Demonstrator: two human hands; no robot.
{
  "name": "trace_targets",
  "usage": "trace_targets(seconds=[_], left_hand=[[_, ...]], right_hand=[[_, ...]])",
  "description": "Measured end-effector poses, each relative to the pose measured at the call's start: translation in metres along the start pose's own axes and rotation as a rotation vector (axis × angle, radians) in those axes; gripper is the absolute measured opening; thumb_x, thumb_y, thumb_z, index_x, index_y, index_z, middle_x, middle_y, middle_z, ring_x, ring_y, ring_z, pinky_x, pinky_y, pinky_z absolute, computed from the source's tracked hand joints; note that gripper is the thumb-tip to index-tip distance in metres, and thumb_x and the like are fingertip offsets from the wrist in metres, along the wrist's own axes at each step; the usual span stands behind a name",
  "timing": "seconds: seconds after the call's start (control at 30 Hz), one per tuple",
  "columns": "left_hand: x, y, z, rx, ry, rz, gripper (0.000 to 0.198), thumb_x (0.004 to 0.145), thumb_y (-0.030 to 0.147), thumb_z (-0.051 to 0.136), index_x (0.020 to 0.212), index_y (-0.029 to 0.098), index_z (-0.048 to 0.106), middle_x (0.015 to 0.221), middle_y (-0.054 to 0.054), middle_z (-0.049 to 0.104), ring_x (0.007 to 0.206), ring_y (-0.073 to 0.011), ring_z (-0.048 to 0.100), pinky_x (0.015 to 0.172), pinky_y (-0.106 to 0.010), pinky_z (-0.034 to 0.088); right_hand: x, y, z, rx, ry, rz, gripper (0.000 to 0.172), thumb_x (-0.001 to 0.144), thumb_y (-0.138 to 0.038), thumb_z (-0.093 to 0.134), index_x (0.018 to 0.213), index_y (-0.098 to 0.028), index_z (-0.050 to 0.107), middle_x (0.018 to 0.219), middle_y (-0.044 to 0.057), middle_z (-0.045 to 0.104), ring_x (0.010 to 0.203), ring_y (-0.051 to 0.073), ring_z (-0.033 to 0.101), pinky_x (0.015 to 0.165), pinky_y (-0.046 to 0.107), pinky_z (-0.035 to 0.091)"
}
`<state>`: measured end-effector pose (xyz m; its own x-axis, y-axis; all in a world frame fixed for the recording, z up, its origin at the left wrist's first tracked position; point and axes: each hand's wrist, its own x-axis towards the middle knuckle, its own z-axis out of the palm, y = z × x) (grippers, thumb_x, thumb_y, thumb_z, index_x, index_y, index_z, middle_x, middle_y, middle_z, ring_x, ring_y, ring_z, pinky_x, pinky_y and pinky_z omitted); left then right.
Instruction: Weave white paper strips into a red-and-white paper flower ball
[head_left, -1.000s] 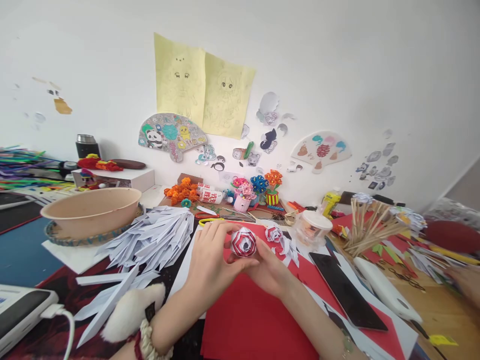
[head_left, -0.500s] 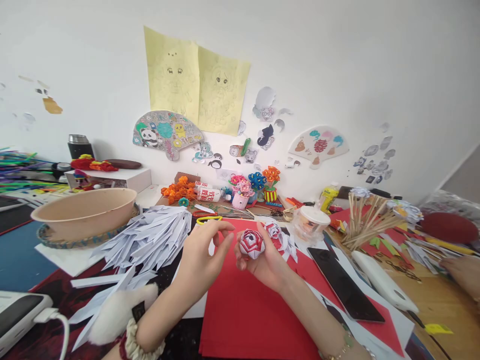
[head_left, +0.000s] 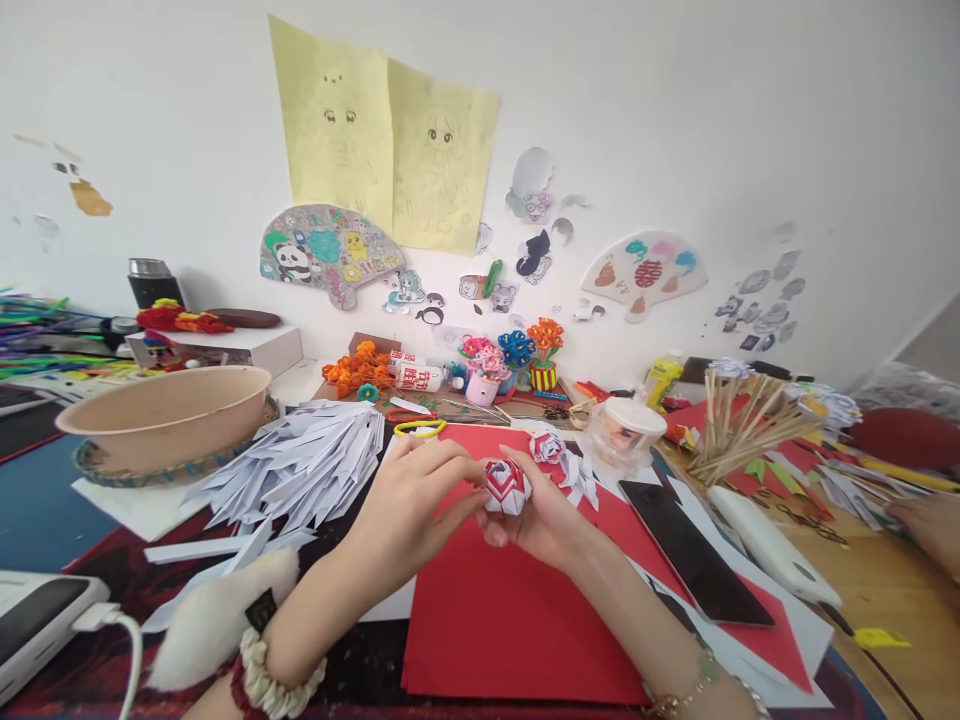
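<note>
A red-and-white folded paper flower [head_left: 507, 487] rests in my right hand [head_left: 546, 525], whose fingers wrap round it from below and the right. From the other side, my left hand [head_left: 424, 500] reaches in with thumb and fingertips drawn together on the flower's left edge. The flower is tilted, and its lower part is hidden by my fingers. Beneath both hands lies a stack of red paper [head_left: 517, 640]. Just behind the right hand sits another red-and-white paper flower [head_left: 547, 447] with white folded strips beside it.
Folded white paper strips [head_left: 307, 465] are heaped at left, near a beige basin [head_left: 165, 415]. Yellow-handled scissors [head_left: 420, 428] lie behind my left hand. At right are a black phone [head_left: 694, 550], a white power bank [head_left: 772, 545], wooden sticks [head_left: 739, 425] and another person's hand [head_left: 926, 525].
My left hand has moved right, from apart to touching the flower. The flower has turned, so its side with red zigzag bands faces me instead of its centre.
</note>
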<state>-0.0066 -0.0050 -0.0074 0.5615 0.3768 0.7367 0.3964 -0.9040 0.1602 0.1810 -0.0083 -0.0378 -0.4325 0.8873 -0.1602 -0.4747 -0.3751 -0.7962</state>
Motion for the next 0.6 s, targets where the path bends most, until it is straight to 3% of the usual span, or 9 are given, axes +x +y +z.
trace_targets(seconds=[0.2,0.43,0.6], left_hand=[[-0.0002,0.0024,0.0002,-0.014,-0.01,-0.002,0.003,0.093,0.02,0.065,0.096,0.021,0.063,0.091,0.001,0.07,0.084,-0.0174,0.061,0.075,-0.032,0.036],[0.0021,0.0034,-0.0012,-0.036,-0.059,-0.034,0.003,0.094,0.021,0.062,0.091,0.022,0.063,0.088,0.0,0.069,0.083,-0.0184,0.06,0.076,-0.032,0.039],[0.0021,0.0038,-0.0021,-0.059,-0.021,-0.038,0.002,0.093,0.02,0.063,0.094,0.022,0.062,0.092,0.0,0.07,0.086,-0.0178,0.06,0.074,-0.031,0.039]], right_hand=[[-0.0019,-0.0016,0.0026,0.015,0.034,-0.034,0.034,0.085,-0.046,0.063,0.071,-0.015,0.065,0.058,0.002,0.067,0.047,0.013,0.06,0.046,0.023,0.038],[-0.0026,-0.0019,0.0026,0.03,0.073,-0.018,0.034,0.083,-0.045,0.066,0.067,-0.015,0.063,0.054,0.0,0.062,0.042,0.01,0.052,0.041,0.021,0.029],[-0.0019,-0.0015,0.0008,0.059,0.099,-0.017,0.032,0.084,-0.043,0.065,0.067,-0.016,0.062,0.056,0.001,0.063,0.044,0.01,0.051,0.042,0.02,0.031]])
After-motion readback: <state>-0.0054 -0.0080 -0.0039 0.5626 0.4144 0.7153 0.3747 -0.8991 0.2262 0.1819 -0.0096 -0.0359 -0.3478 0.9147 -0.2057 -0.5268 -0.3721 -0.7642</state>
